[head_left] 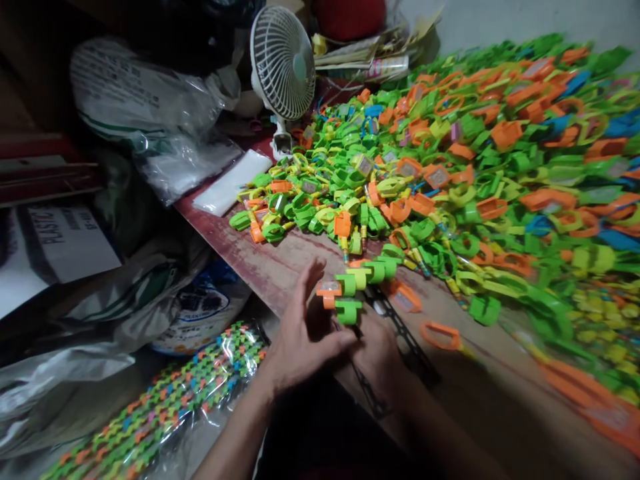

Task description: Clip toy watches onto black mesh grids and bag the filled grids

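Note:
My left hand [295, 333] is raised beside a short row of small plastic toy watches, its fingers stretched up and its thumb reaching toward my right hand. An orange toy watch [329, 288] is closest to those fingers. My right hand [377, 350] is curled just below a green toy watch [349, 312]; what its fingers hold is hidden. Behind these, a yellow toy watch [359, 277] and more green ones continue the row. A black perforated strip [407, 333] runs along the right side of my right hand, and a second dark strip [367, 387] shows beneath it.
A large heap of green, orange, yellow and blue toy watches [440, 153] covers the table [260, 260]. At the back stands a white fan [283, 63] beside a plastic packet [233, 183]. Below the left table edge lie bagged colourful pieces [175, 407] and sacks [195, 307].

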`<state>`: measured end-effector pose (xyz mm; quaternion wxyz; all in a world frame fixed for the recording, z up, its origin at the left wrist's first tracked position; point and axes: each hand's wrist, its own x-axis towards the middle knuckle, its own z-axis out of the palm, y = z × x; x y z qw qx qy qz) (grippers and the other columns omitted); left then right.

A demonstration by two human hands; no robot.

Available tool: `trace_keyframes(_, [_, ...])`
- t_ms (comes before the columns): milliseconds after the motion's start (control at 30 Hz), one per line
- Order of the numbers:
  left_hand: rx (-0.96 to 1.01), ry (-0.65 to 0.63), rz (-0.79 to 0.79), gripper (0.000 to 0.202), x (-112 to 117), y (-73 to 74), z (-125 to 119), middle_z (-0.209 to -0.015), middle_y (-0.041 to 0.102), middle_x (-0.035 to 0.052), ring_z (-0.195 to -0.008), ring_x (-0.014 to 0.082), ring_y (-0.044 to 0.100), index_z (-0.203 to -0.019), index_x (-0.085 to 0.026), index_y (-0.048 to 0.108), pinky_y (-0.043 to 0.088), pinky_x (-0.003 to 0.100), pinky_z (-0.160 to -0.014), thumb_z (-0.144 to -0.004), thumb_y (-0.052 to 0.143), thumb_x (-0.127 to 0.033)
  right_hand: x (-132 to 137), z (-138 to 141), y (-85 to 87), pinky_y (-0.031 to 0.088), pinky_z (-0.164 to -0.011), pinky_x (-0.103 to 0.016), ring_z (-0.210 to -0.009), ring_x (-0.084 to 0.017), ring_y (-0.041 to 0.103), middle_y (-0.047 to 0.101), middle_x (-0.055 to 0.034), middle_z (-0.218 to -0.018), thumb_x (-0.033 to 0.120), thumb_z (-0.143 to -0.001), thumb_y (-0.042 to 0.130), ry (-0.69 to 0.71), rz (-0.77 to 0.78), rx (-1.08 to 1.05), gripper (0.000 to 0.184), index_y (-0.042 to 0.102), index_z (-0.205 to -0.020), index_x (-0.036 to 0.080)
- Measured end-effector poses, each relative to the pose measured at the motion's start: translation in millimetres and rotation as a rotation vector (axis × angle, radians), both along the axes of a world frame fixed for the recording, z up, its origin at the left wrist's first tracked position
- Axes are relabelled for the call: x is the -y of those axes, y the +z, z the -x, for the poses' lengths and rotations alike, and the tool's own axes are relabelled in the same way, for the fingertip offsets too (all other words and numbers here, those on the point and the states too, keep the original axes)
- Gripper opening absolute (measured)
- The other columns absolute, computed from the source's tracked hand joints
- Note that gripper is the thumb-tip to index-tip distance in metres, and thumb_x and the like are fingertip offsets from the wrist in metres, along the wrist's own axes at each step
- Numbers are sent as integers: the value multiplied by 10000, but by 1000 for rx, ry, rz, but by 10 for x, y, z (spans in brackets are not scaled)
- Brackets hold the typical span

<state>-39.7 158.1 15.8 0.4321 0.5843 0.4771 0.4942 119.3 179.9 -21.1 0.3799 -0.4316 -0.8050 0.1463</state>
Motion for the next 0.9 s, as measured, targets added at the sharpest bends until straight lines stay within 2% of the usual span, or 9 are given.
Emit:
trace_keyframes(67, [-47,11,7,859,-47,45,-63,-1552,358,114,-1427,291,338,-1504,-252,257,284,430,-1183,-804,720,-439,-2,4,-29,546,-668,-290,-756,-212,678,707,-79,-787,164,-868,488,-6,9,-12,197,683,-857,186])
trace_keyframes(167, [-24,23,20,658,-99,34,-140,-1475,469,97,-1338,264,463,-1447,-240,373,349,391,-1145,-869,651,-386,1,25,-63,554,-711,-302,-774,-213,681,717,-84,-817,146,-891,469,-30,-3,0,235,699,-917,188])
trace_keyframes(267, [77,30,69,619,-92,6,-174,-1473,469,85,-1304,255,497,-1422,-245,404,397,364,-1107,-869,649,-373,13,67,-52,563,-784,-333,-853,-227,684,723,-88,-869,138,-891,470,-9,45,-16,256,706,-978,188])
trace_keyframes(367, [191,26,137,625,-77,8,-196,-1453,492,83,-1271,250,533,-1426,-257,391,435,347,-1069,-870,651,-374,16,55,31,564,-830,-341,-910,-222,675,723,-86,-933,114,-888,445,28,88,-58,305,694,-1043,197])
trace_keyframes(467, [260,46,173,678,-67,51,-237,-1463,481,81,-1253,244,552,-1440,-282,365,460,329,-1039,-848,682,-379,13,-115,192,561,-852,-339,-928,-212,671,721,-87,-967,95,-893,443,60,74,-73,313,672,-1090,180])
trace_keyframes(633, [261,108,67,848,-74,66,-257,-1552,367,94,-1350,285,455,-1485,-321,280,466,367,-1037,-783,723,-493,-140,-517,528,533,-888,-304,-953,-188,678,732,-58,-983,118,-912,524,-137,-143,-91,199,678,-1015,190])
trace_keyframes(733, [290,151,42,646,-72,11,-178,-1521,417,99,-1372,293,424,-1420,-280,402,439,411,-1064,-870,565,-578,-253,-524,761,526,-835,-283,-906,-170,664,714,-48,-929,118,-908,546,-98,-190,-62,146,665,-959,183])
trace_keyframes(833, [210,236,39,368,-41,-36,-39,-1380,565,97,-1306,256,500,-1244,-225,567,410,403,-1086,-958,479,-440,-310,-380,964,513,-763,-286,-829,-161,617,661,-48,-867,115,-903,551,-3,-250,24,126,661,-919,175])
trace_keyframes(900, [110,249,4,252,-36,-63,61,-1298,620,83,-1257,224,543,-1158,-214,614,415,360,-1080,-955,518,-329,-365,-281,1040,503,-817,-335,-912,-193,595,647,-72,-947,124,-898,558,83,-270,106,134,680,-918,175])
